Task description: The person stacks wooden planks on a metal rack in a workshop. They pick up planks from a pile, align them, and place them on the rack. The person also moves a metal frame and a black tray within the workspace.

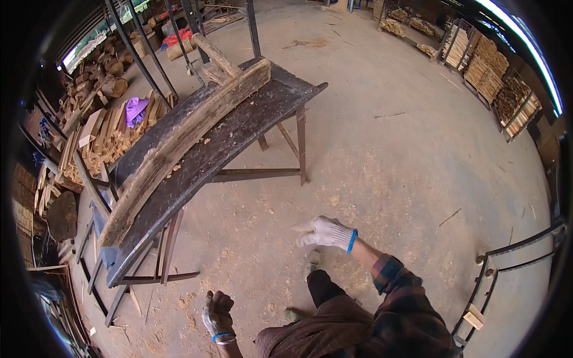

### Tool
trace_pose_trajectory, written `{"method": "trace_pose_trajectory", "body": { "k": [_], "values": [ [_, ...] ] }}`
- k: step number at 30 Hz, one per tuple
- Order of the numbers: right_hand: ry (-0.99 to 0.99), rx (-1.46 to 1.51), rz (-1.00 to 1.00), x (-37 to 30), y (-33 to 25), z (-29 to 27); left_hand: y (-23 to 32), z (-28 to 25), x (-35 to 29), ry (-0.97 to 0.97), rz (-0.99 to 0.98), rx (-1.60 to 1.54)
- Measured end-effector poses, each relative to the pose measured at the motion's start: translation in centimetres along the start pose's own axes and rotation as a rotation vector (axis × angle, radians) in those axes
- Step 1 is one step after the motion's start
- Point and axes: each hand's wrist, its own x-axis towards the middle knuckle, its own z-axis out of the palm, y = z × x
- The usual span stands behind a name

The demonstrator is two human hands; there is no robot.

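My right hand (pixel 325 232), in a white knit glove with a blue cuff, hangs in the air before me. Its thumb and forefinger reach out to the left, apart, with nothing between them. Lower and to the left, my left hand (pixel 218 313) is held with its gloved fingers curled in, and nothing shows in it. Both hands are clear of the dark metal work table (pixel 239 128) ahead to the left. Along that table lies a long, rough wooden beam (pixel 185 137), with a shorter wooden piece (pixel 216 55) against its far end.
Table legs (pixel 301 143) and low braces stand on the dusty floor. Sawn slats (pixel 113 143) with a purple cloth (pixel 135 111) lie left of the table, logs (pixel 113 86) behind. Stacked wood (pixel 486 65) lines the far right. A metal frame (pixel 474 298) stands at lower right.
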Motion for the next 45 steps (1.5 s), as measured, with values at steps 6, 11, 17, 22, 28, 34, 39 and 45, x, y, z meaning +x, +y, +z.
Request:
{"method": "trace_pose_trajectory", "body": {
  "k": [6, 11, 17, 22, 28, 34, 39, 45],
  "values": [
    [0.311, 1.494, 0.289, 8.0, 8.4, -2.7, 4.3, 4.4, 13.6, 0.002, 0.244, -0.035],
    [0.343, 1.572, -0.038, 18.2, 14.3, -7.2, 1.6, 12.9, 23.9, 0.23, 0.093, 0.217],
    [0.345, 1.454, 0.105, 24.6, 13.5, -13.7, -0.6, 20.5, 27.5, 0.31, 0.03, 0.464],
    [0.535, 1.658, 0.219, 31.0, 10.1, -14.8, 5.4, 18.2, 31.2, 0.4, 0.057, 0.374],
    [0.412, 2.025, -0.02, 31.8, 9.7, -17.2, 14.3, 5.5, 34.7, 0.491, 0.404, -0.141],
    [0.64, 1.734, 0.255, 29.7, 13.6, -16.8, 10.6, 2.4, 36.0, 0.72, 0.764, -0.506],
    [0.555, 1.693, 0.38, 28.2, 14.4, -18.5, 9.5, 7.0, 33.2, 0.815, 0.769, -0.52],
    [0.42, 1.754, 0.361, 28.8, 15.4, -19.7, 9.9, 6.9, 34.3, 0.804, 0.741, -0.569]
  ]
}}
